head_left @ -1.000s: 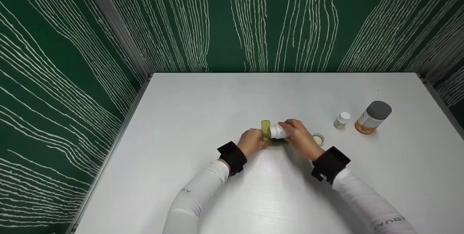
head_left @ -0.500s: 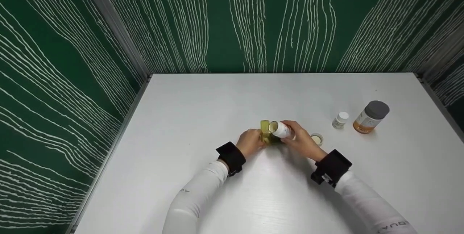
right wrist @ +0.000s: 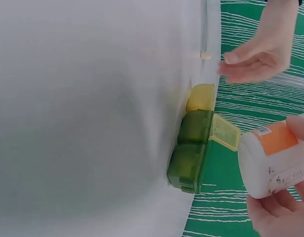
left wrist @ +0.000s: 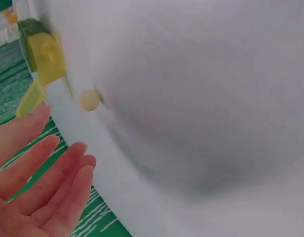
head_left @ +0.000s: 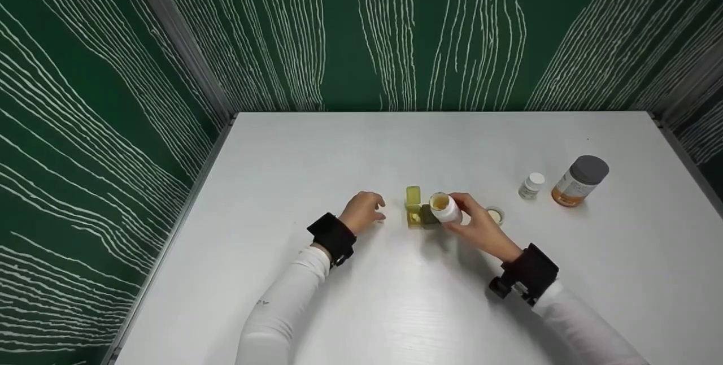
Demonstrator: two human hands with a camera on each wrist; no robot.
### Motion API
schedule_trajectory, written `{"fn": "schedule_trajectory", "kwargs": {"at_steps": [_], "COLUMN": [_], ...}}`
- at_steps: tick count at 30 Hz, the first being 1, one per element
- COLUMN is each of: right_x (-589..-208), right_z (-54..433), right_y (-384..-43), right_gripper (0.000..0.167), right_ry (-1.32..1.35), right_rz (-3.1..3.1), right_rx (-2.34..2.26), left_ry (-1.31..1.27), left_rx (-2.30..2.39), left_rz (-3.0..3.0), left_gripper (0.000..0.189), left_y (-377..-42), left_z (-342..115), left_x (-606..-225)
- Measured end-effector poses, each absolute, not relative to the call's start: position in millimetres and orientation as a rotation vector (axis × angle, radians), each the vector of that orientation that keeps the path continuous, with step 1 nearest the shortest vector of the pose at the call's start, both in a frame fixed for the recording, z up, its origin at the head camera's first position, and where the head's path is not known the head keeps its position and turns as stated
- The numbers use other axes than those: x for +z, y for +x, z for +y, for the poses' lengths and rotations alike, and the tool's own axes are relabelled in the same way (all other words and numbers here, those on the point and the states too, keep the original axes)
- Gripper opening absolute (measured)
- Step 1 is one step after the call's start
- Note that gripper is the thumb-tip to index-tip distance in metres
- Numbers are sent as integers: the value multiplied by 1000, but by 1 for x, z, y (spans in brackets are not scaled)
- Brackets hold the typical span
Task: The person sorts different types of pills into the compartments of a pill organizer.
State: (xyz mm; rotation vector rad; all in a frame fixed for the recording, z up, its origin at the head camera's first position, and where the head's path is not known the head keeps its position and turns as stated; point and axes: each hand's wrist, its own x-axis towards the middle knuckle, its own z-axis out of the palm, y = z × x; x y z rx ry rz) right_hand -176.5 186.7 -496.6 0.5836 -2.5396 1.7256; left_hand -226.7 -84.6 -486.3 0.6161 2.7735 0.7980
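Observation:
My right hand (head_left: 477, 226) grips a white pill bottle (head_left: 450, 213), uncapped and tilted, its mouth facing up. Just left of the bottle lies a small pill box (head_left: 414, 218) with a yellow compartment and dark green ones; the yellow lid (head_left: 413, 195) stands open, and a pale tablet shows inside. Apart from the box, my left hand (head_left: 362, 212) hovers to its left with fingers spread, holding nothing. On the table close to these fingers is a round pale tablet (left wrist: 89, 100), also visible in the right wrist view.
Right of the bottle, a white cap (head_left: 495, 216) lies on the table. Farther right stand a small white-capped bottle (head_left: 531, 186) and a larger grey-lidded jar (head_left: 580, 181). Green panels with white streaks (head_left: 367, 37) rise behind the white table (head_left: 316, 150).
My left hand has let go of the pill box and moved left. My right hand has turned the bottle from pouring over the box to mouth-up and shifted it slightly right.

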Motion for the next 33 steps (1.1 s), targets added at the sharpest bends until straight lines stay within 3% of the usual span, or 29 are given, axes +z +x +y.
{"fn": "schedule_trajectory", "kwargs": {"at_steps": [13, 33], "right_x": [-502, -522], "right_z": [199, 184], "right_y": [-155, -140], "right_gripper": [51, 55], "right_ry": [509, 787], "right_rz": [-2495, -2655], "right_rx": [1846, 1803], "left_ry": [623, 720], "left_rx": [744, 915], "left_rz": [2788, 2779], "left_gripper": [5, 13], "left_y": [-225, -230], "left_z": [-82, -26], "left_x": [-504, -501]}}
